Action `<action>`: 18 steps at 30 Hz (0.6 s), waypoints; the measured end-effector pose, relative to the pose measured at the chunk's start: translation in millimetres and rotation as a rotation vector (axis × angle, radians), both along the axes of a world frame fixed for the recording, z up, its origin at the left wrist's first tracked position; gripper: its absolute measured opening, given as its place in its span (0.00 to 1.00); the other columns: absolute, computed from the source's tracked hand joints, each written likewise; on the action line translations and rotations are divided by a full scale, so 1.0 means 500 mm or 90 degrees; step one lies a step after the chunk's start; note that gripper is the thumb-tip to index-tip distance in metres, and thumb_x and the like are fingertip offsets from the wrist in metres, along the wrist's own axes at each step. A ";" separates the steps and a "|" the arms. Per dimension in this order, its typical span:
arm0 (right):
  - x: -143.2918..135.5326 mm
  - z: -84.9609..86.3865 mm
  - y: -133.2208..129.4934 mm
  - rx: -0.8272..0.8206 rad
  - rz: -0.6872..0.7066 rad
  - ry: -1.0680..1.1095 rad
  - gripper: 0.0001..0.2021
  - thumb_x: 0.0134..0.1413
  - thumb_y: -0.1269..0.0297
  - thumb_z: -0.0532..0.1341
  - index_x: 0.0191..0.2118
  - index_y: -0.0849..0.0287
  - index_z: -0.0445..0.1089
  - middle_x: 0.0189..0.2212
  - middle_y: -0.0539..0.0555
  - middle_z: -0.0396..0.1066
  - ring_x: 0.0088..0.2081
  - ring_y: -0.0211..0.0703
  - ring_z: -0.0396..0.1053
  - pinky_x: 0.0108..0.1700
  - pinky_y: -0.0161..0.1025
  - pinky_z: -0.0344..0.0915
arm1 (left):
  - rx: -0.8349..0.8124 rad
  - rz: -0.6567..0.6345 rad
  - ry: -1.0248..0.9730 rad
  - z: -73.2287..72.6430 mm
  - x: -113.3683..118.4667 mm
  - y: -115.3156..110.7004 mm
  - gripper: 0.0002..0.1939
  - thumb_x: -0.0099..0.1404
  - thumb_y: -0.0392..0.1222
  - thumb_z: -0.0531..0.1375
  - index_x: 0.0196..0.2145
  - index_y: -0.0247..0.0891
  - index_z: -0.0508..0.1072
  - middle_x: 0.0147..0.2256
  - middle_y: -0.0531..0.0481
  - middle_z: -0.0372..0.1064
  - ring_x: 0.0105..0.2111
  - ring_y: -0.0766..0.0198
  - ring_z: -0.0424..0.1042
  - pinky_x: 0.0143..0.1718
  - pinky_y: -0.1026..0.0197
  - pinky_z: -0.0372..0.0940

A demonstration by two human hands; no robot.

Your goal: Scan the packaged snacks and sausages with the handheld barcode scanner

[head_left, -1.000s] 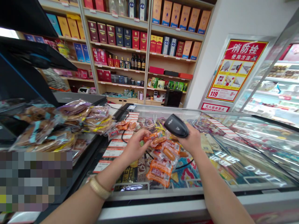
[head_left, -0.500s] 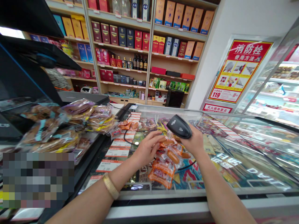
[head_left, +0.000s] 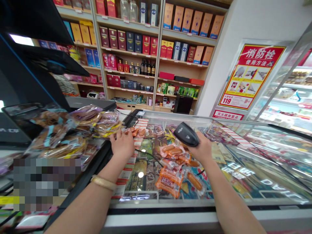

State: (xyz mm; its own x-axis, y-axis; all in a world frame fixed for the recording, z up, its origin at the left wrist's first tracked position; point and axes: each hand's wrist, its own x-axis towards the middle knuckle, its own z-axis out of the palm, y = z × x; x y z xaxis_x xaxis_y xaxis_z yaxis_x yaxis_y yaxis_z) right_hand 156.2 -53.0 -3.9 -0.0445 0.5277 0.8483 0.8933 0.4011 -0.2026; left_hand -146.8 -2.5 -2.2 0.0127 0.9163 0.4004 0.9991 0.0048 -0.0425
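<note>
My right hand (head_left: 202, 148) is wrapped around a black barcode scanner (head_left: 186, 134), held above the glass top of a freezer (head_left: 136, 214). Below and left of it lies a pile of packaged sausages (head_left: 174, 152), with an orange packet (head_left: 169, 181) at the front and a single wrapped sausage (head_left: 195, 181) to its right. My left hand (head_left: 122, 144), palm down with its fingers apart, is at the freezer's left edge. Just beyond its fingertips are a few small sausage packets (head_left: 139, 132); whether the fingers touch them is hidden.
Clear bags of flat brown food (head_left: 65, 143) are heaped on the counter at left, below a dark monitor (head_left: 36, 19). A black cable (head_left: 148, 152) crosses the glass. Shelves of boxes and bottles (head_left: 131, 42) stand behind, and a red poster (head_left: 252, 76) hangs on the right wall.
My left hand has left the sausage pile and moved left to the small packets by the freezer edge. A single wrapped sausage now lies right of the orange packet. The scanner stays nearly still.
</note>
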 end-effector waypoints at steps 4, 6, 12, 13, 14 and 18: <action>0.000 -0.004 0.003 0.005 -0.012 -0.009 0.10 0.49 0.54 0.62 0.30 0.56 0.69 0.27 0.54 0.72 0.30 0.46 0.71 0.31 0.38 0.62 | -0.017 0.008 0.028 0.006 0.006 -0.004 0.22 0.64 0.30 0.47 0.49 0.35 0.73 0.47 0.32 0.74 0.59 0.42 0.60 0.53 0.41 0.52; -0.001 -0.006 0.004 0.003 -0.014 -0.012 0.10 0.49 0.54 0.62 0.31 0.56 0.70 0.27 0.54 0.72 0.30 0.46 0.71 0.31 0.38 0.62 | -0.020 -0.009 0.021 0.006 0.005 -0.006 0.21 0.63 0.30 0.47 0.48 0.35 0.73 0.45 0.33 0.75 0.53 0.43 0.66 0.51 0.43 0.53; -0.007 0.002 -0.001 0.002 0.002 -0.013 0.09 0.50 0.55 0.62 0.30 0.55 0.69 0.26 0.53 0.72 0.29 0.46 0.71 0.31 0.38 0.63 | 0.010 -0.097 -0.131 0.002 0.001 -0.003 0.21 0.59 0.32 0.54 0.51 0.38 0.66 0.44 0.37 0.75 0.41 0.49 0.75 0.43 0.49 0.62; -0.007 0.003 -0.001 0.003 0.004 -0.011 0.08 0.50 0.56 0.62 0.30 0.55 0.70 0.26 0.53 0.72 0.29 0.46 0.71 0.31 0.38 0.64 | 0.016 -0.108 -0.195 0.002 0.004 0.001 0.20 0.58 0.34 0.56 0.50 0.38 0.65 0.43 0.38 0.75 0.40 0.50 0.75 0.41 0.51 0.63; -0.007 0.004 -0.002 0.003 0.006 -0.009 0.08 0.50 0.56 0.62 0.30 0.55 0.70 0.26 0.53 0.72 0.30 0.46 0.71 0.32 0.38 0.64 | 0.019 -0.128 -0.273 0.000 0.006 0.006 0.19 0.57 0.36 0.58 0.48 0.39 0.66 0.42 0.40 0.75 0.39 0.52 0.75 0.39 0.53 0.64; -0.005 0.005 -0.002 -0.008 0.017 -0.016 0.09 0.50 0.56 0.62 0.33 0.56 0.71 0.28 0.54 0.74 0.31 0.47 0.72 0.34 0.39 0.66 | 0.030 -0.279 -0.559 -0.010 0.021 0.027 0.15 0.51 0.40 0.63 0.37 0.39 0.67 0.35 0.48 0.74 0.32 0.60 0.74 0.34 0.60 0.67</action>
